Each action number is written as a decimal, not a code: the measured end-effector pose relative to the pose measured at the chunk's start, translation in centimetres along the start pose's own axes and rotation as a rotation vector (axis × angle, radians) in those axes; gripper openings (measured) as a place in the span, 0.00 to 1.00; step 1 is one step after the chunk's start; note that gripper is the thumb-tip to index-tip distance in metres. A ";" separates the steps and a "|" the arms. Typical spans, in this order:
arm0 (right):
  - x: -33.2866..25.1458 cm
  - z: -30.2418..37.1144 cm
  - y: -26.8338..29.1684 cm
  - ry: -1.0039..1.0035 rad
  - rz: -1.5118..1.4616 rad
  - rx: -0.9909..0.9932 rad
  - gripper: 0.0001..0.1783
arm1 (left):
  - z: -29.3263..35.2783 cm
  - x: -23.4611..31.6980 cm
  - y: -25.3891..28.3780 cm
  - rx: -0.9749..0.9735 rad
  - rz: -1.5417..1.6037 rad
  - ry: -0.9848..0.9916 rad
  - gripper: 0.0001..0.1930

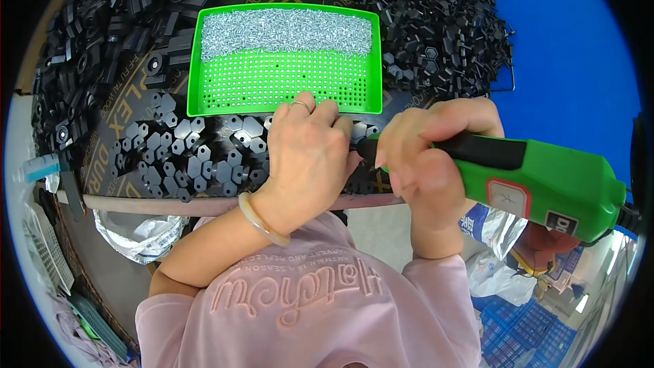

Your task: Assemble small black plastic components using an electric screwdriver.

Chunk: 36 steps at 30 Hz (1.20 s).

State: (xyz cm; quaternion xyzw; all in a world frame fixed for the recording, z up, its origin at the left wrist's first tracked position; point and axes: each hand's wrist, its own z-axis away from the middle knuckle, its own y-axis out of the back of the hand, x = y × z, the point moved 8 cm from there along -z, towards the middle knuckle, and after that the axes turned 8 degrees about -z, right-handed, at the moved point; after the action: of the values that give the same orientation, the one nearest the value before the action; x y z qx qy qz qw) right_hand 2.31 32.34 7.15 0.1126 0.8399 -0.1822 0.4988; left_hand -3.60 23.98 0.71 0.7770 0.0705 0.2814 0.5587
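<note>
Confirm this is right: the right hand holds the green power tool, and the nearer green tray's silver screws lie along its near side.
No: the head view shows the screws along the far side of the nearer green tray. The right hand does hold the power tool.

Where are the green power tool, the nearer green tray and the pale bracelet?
Green power tool (545, 176), head view: side of its green body.
Nearer green tray (276, 76), head view: its bare perforated floor.
Pale bracelet (254, 221), head view: middle of its band.
</note>
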 end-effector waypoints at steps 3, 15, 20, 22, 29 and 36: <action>0.6 0.2 -0.1 -0.070 0.056 0.054 0.18 | 0.0 -0.1 -0.1 0.018 -0.004 -0.009 0.11; 1.8 0.9 -0.6 -0.054 0.090 -0.011 0.13 | 0.0 -0.2 -0.1 0.094 0.028 -0.003 0.05; 1.4 0.8 -0.2 -0.019 0.175 -0.041 0.14 | 0.0 -0.1 0.0 0.104 -0.011 -0.008 0.05; 1.7 0.8 0.4 -0.156 0.010 0.078 0.20 | -0.2 0.0 0.2 0.082 0.006 -0.014 0.07; -4.3 -1.7 3.0 0.168 0.112 0.197 0.42 | -0.2 1.3 1.0 0.083 0.054 -0.023 0.16; -0.9 -3.1 4.7 0.070 0.049 0.235 0.25 | 1.9 1.4 1.6 -0.108 0.146 -0.213 0.20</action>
State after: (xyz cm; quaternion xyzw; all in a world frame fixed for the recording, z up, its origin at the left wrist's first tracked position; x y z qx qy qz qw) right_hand 2.05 37.93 8.37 0.1970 0.8265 -0.2632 0.4569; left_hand -1.80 22.37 2.22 0.7743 -0.0614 0.2405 0.5820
